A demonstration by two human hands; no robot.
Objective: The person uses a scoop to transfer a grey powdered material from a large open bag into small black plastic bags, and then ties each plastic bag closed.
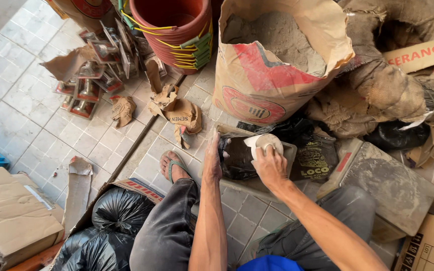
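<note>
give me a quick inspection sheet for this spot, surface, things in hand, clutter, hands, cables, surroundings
surface: dusty grey tiled floor
job's things: white scoop held over a black plastic bag, which sits on a grey tray
clutter: torn brown paper scraps, packaged hardware, cardboard, full black bags
hands: left hand holds the bag's edge; right hand grips the scoop
cables: nothing seen
surroundings: open paper sack of grey powder, stacked red buckets, dusty burlap sacks

Glossy black plastic bag [237, 158], matt paper sack [272, 65] of rough grey powder, glossy red plastic buckets [174, 30], dusty glazed floor tiles [31, 115].
</note>
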